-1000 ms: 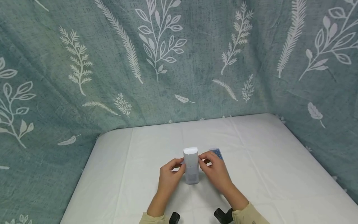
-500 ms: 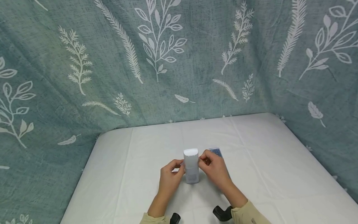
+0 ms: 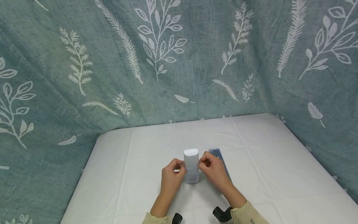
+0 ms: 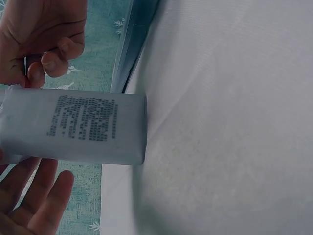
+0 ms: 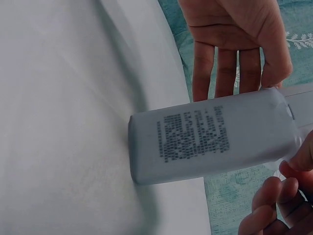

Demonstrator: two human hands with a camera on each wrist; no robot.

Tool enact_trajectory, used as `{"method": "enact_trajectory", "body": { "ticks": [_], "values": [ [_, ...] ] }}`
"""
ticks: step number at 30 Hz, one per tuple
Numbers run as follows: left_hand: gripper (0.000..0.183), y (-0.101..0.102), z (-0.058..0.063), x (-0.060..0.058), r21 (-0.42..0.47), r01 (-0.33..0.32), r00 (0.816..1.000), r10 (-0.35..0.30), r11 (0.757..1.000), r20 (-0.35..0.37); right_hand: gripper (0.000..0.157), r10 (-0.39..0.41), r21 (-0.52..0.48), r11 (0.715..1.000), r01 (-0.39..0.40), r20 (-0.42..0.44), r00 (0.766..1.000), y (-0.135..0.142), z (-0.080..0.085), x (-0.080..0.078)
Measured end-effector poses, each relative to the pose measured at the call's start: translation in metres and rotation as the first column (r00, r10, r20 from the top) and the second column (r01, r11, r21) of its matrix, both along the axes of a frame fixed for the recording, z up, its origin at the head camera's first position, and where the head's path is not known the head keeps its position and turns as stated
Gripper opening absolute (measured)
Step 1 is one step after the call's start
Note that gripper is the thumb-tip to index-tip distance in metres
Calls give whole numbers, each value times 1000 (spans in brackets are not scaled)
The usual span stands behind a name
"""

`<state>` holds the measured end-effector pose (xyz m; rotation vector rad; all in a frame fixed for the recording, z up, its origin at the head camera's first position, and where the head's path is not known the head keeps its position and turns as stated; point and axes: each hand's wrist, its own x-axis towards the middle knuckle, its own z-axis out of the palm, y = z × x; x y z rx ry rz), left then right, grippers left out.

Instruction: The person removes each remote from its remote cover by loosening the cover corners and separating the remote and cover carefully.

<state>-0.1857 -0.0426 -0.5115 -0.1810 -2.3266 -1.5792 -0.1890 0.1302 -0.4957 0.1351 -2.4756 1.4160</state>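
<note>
A slim white box-shaped object (image 3: 191, 152) stands upright on the table, its lower part inside a translucent grey sleeve (image 3: 192, 176). Small dark print (image 4: 88, 117) covers the sleeved part in both wrist views. My left hand (image 3: 172, 175) pinches the sleeve's upper rim from the left with thumb and index finger, its other fingers fairly straight in the right wrist view. From the other side my right hand (image 3: 215, 171) pinches the same rim, its remaining fingers curled. What exactly the white object is cannot be told.
Just behind my right hand lies a flat blue item (image 3: 216, 152) with rows of small light marks, partly hidden by that hand. White cloth covers the table (image 3: 134, 174). A teal leaf-patterned curtain (image 3: 195, 62) hangs round its back and sides.
The upright object has shifted very slightly. My left hand has edged right, and my right hand's fingers are drawn in more tightly, uncovering more of the blue item.
</note>
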Motion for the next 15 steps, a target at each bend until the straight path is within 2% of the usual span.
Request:
{"method": "enact_trajectory", "body": {
  "ticks": [7, 13, 15],
  "values": [
    [11, 2, -2, 0, -12, -9, 1000, 10, 1000, 10, 17, 3, -27, 1000, -1, 46, 999, 1, -5, 0],
    [12, 3, -4, 3, 22, -23, 1000, 23, 999, 21, 4, 65, -143, 989, -42, 162, 985, 3, -6, 3],
    [12, 3, -4, 4, 22, -19, 1000, 19, 1000, 15, 3, 88, -185, 981, -53, 187, 978, 3, -6, 5]
  ]
}}
